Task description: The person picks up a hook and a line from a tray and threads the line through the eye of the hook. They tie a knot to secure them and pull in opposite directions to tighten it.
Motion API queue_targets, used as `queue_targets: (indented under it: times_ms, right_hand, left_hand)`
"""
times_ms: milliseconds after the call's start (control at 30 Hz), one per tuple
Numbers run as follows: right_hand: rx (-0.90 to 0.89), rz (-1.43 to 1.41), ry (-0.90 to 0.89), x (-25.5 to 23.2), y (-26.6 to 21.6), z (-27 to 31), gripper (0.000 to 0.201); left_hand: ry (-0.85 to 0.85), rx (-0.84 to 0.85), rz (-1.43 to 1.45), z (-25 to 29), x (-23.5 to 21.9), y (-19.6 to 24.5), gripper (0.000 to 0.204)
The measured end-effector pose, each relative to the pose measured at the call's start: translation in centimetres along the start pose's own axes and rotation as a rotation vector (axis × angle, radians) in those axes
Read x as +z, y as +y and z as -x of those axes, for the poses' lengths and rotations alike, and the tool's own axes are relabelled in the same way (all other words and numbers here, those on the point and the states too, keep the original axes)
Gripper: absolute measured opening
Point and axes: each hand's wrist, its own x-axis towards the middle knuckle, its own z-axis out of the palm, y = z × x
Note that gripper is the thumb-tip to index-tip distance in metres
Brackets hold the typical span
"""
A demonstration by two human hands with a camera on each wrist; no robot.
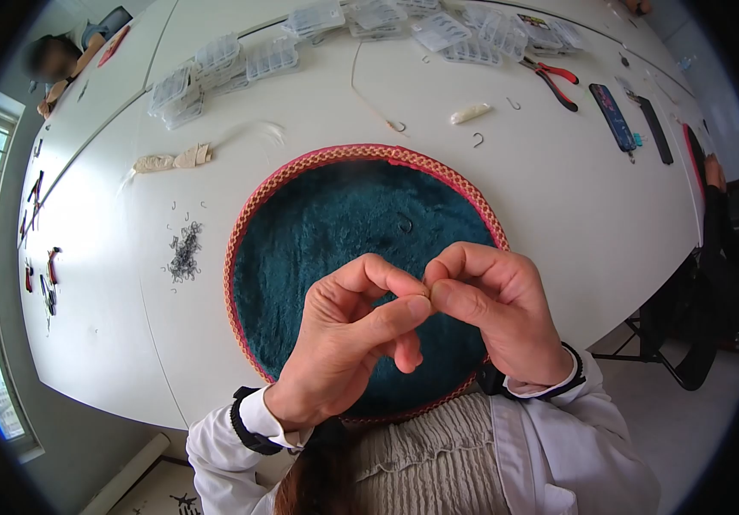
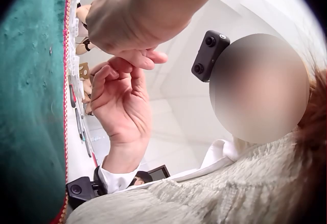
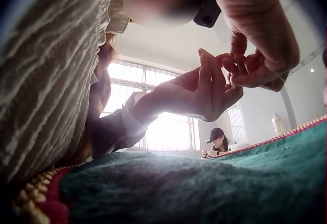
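My left hand [image 1: 344, 330] and right hand [image 1: 507, 313] meet fingertip to fingertip over a round teal plush pad [image 1: 301, 223] with a red and gold braided rim. Thumb and forefinger of each hand pinch together at a tiny thing mostly hidden by the fingertips; I cannot tell what it is. A dark fish hook [image 1: 405, 223] lies on the plush just beyond the hands. In the right wrist view the left hand [image 3: 191, 94] reaches in from the left, under the bent fingers of the right hand [image 3: 260, 35].
Left of the pad lie a pile of small dark hooks [image 1: 184, 253] and a wrapped bundle of pale strands [image 1: 172, 160]. Clear plastic boxes [image 1: 271, 58] line the back. Loose hooks [image 1: 478, 139], red-handled pliers [image 1: 554, 81] and a phone [image 1: 612, 118] lie farther right.
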Motion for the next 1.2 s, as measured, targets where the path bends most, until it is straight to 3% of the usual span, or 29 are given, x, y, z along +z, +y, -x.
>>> queue_targets:
  times_ms: [100,633,700,1000,1200]
  right_hand:
    - [0.014,-0.029,0.009,-0.01,0.09,-0.03,0.016]
    - [-0.039,0.001,0.046,0.12,-0.04,0.01,0.012]
    - [-0.039,0.025,0.054,0.08,0.01,-0.06,0.012]
    - [0.009,-0.003,0.077,0.40,0.16,-0.09,0.013]
    - [-0.056,0.017,0.059,0.31,0.37,-0.09,0.009]
  left_hand:
    - [0.079,-0.017,-0.077,0.04,0.67,0.07,0.005]
    - [-0.006,-0.048,0.025,-0.09,0.21,-0.08,0.009]
    - [0.030,0.063,-0.175,-0.15,0.48,-0.26,0.008]
    - [0.075,0.251,-0.283,-0.06,0.59,-0.67,0.008]
    - [0.056,0.190,-0.263,0.10,0.52,-0.48,0.009]
